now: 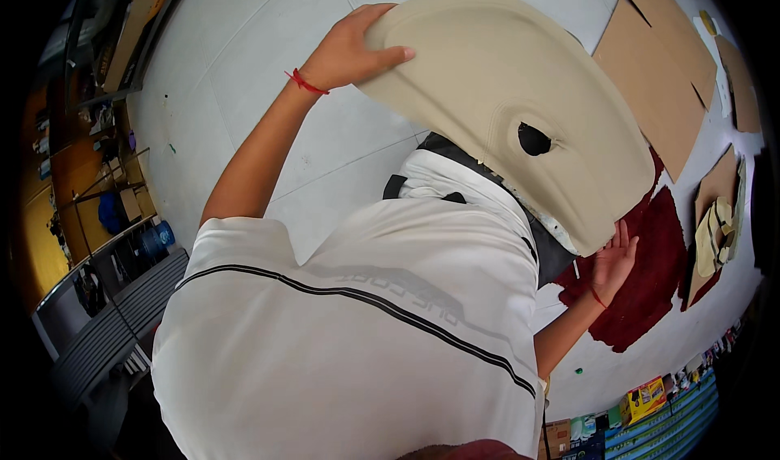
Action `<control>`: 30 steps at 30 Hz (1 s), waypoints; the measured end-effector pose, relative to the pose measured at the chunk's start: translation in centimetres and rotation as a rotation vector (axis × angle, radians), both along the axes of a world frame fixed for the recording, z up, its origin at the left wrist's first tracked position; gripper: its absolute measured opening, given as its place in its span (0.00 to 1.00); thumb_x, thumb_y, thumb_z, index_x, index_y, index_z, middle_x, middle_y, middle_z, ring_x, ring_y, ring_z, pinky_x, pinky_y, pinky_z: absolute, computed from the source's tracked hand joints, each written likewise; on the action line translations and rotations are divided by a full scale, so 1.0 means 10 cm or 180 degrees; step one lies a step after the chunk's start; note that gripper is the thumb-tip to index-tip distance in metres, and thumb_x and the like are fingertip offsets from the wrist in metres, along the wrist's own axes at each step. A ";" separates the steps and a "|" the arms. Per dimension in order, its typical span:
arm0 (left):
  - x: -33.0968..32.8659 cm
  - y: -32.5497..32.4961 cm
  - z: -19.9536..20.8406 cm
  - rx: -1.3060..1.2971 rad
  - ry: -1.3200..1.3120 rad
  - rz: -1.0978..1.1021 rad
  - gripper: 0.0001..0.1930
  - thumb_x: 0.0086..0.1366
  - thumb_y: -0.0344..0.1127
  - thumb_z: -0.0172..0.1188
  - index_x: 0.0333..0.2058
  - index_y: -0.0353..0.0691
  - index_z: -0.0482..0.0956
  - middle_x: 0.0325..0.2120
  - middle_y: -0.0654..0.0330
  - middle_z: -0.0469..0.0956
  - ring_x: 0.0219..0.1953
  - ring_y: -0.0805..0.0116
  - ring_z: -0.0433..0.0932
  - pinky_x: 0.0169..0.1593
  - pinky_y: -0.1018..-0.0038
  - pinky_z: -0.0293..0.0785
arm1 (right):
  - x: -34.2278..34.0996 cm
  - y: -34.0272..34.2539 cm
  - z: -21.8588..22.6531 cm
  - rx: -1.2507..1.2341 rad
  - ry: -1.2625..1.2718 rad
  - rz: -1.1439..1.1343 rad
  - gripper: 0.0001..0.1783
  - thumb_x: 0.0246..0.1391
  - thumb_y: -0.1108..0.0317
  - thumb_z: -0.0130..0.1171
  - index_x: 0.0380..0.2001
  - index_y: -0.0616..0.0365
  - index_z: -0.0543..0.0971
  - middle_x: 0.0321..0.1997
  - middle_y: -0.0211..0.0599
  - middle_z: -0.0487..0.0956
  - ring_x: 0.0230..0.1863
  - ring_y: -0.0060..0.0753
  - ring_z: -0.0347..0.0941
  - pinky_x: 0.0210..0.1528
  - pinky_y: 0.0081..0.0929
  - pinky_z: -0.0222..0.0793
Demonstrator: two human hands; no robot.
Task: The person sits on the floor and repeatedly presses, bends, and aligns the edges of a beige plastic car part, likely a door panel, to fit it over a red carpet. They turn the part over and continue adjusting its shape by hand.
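A large beige upholstered panel, curved along its far edge, is held up in front of my body. Near its right part is an oval hole that shows dark. My left hand grips the upper left end, thumb on the beige face and fingers behind it, out of sight. At the lower right corner my right hand has its fingers stretched out, palm turned up, against the panel's edge. A red string circles each wrist. Along the near edge a strip of pale, rough backing shows.
Dark red material lies on the pale floor to the right, by flattened cardboard. Beige pieces rest on another cardboard sheet. A grey slatted bench stands at left, a blue slatted one with boxes at lower right.
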State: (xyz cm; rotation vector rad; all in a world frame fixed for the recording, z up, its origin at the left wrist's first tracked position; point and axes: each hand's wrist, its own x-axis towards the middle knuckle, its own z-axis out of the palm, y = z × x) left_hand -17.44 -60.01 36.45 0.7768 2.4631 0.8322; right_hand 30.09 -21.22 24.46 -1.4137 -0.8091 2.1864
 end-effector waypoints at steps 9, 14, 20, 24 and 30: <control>-0.32 0.45 -0.10 -0.0487 -0.0342 -0.0261 0.33 0.55 0.52 0.74 0.53 0.33 0.80 0.41 0.52 0.85 0.42 0.60 0.84 0.51 0.67 0.79 | -0.29 0.02 0.17 0.0354 -0.0404 0.0126 0.38 0.73 0.46 0.47 0.70 0.69 0.62 0.71 0.47 0.69 0.70 0.43 0.66 0.72 0.42 0.61; -0.37 0.42 -0.17 -0.0341 -0.0710 -0.0142 0.29 0.57 0.51 0.74 0.48 0.31 0.81 0.36 0.54 0.86 0.38 0.65 0.84 0.47 0.69 0.79 | -0.30 0.00 0.15 0.0380 -0.0295 -0.0025 0.34 0.74 0.48 0.46 0.69 0.66 0.65 0.69 0.45 0.72 0.68 0.42 0.69 0.71 0.41 0.63; -0.25 0.54 -0.12 -0.0914 0.0054 -0.0196 0.34 0.51 0.62 0.75 0.38 0.30 0.84 0.29 0.53 0.85 0.32 0.62 0.85 0.42 0.68 0.80 | -0.49 -0.04 0.20 0.0483 -0.0370 -0.0115 0.29 0.75 0.52 0.44 0.66 0.64 0.70 0.66 0.43 0.76 0.65 0.41 0.72 0.69 0.39 0.66; -0.24 0.59 -0.20 -0.1034 0.0198 0.0093 0.36 0.51 0.65 0.74 0.36 0.30 0.85 0.27 0.51 0.85 0.30 0.59 0.85 0.41 0.67 0.80 | -0.50 0.02 0.15 0.0407 -0.0317 -0.0131 0.29 0.76 0.52 0.44 0.66 0.64 0.70 0.67 0.43 0.75 0.65 0.39 0.72 0.68 0.37 0.66; -0.25 0.75 -0.38 -0.0453 0.0778 -0.0096 0.33 0.58 0.62 0.70 0.42 0.31 0.84 0.32 0.50 0.85 0.32 0.57 0.85 0.41 0.64 0.80 | -0.50 -0.01 0.16 0.0459 -0.0381 -0.0221 0.30 0.75 0.51 0.46 0.66 0.65 0.70 0.67 0.43 0.75 0.65 0.39 0.72 0.68 0.37 0.66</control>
